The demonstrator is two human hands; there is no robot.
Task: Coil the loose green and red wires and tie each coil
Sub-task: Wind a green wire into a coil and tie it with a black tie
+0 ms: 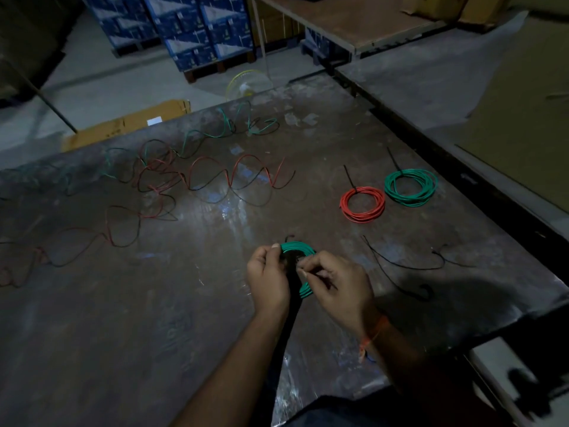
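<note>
Small green wire coil (298, 248): middle and near side hidden behind left hand (267, 277) and right hand (337, 283). Thin black tie at the coil: too dark to trace; which fingers pinch it, cannot tell. Loose red wire (18, 274) runs off left edge. Stacked blue printed cartons (197, 29) cut by top edge; print unreadable. Dim, blurred overall.

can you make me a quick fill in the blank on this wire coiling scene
1. Both hands hold a small coil of ____ wire.
2. Right of the tied red coil lies a tied coil coloured ____.
3. The number of finished coils lying on the table is ____.
4. The loose black ties lie to the ____ of the hands.

Missing words: green; green; two; right
</note>
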